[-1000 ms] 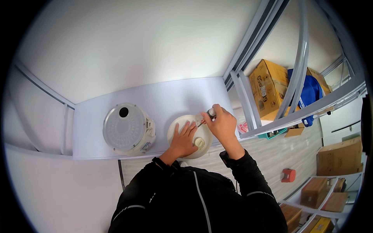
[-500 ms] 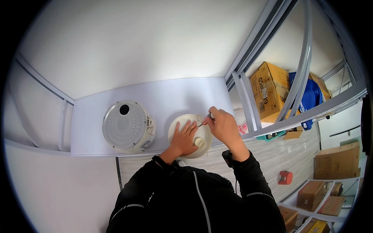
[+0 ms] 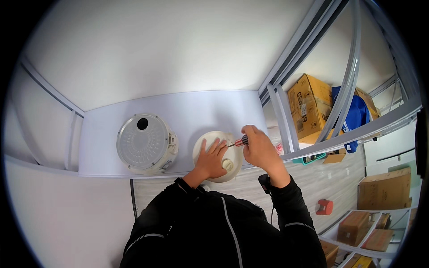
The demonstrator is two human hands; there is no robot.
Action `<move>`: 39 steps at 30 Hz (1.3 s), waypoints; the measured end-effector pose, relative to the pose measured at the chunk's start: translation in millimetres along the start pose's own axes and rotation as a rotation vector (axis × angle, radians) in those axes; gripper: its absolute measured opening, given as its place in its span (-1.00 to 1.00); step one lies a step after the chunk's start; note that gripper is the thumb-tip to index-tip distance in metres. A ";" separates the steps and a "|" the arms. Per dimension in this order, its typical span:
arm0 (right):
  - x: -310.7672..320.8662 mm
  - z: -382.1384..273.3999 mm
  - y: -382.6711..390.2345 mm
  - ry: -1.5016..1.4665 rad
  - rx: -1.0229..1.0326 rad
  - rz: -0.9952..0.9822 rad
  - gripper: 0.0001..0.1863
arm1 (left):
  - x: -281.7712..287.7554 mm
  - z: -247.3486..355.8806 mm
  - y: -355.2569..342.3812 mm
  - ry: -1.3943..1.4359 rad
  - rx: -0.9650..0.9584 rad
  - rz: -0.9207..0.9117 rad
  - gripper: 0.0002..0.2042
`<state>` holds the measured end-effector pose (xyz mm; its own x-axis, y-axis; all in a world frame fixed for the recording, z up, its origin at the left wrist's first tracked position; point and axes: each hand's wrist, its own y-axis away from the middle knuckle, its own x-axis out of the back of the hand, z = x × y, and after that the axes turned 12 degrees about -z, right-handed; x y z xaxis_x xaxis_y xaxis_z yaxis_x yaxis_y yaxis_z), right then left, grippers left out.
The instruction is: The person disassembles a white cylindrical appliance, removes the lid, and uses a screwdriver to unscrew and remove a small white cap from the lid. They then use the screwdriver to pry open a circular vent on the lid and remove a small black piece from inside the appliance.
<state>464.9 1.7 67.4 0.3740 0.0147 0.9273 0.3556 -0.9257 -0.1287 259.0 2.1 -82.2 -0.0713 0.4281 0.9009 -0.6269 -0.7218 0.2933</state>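
A round cream-coloured lid [image 3: 217, 175] with a raised knob [image 3: 227, 165] lies at the near edge of the table. My left hand [image 3: 211, 159] presses on it, fingers spread flat. My right hand [image 3: 259, 147] grips a screwdriver [image 3: 241, 141] with a red and black handle. Its shaft points left, and the tip is by the left fingertips at the lid's upper right part. Whether the tip sits in a screw is too small to tell. To the left stands a round, pale appliance body [image 3: 145, 143] with a silvery disc face and a dark round hole.
The white table [image 3: 192, 107] backs onto a wall. At right rise grey metal frame posts [image 3: 286, 120], with cardboard boxes [image 3: 310, 107] and a blue cloth item [image 3: 357, 111] behind them. A red stool [image 3: 325, 207] stands on the floor near shelved boxes.
My right hand has turned and shifted slightly right and down, so more of the screwdriver's handle shows. My left hand keeps its place on the lid.
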 end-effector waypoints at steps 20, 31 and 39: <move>-1.0 17.4 18.1 -0.171 0.081 0.055 -0.62 | 16.3 12.7 -1.8 0.024 0.081 -0.062 -0.06; -0.3 18.3 23.5 -0.187 0.192 0.053 -0.55 | 25.4 9.2 -2.2 -0.008 -0.007 -0.112 0.03; -4.8 16.4 27.1 -0.143 -0.281 -0.149 -0.47 | 23.5 1.9 -4.8 0.011 0.000 -0.175 0.09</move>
<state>486.8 -17.2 53.7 0.4592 0.1925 0.8672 0.1733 -0.9769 0.1250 261.8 14.6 -61.9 0.0302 0.5535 0.8323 -0.6303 -0.6357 0.4456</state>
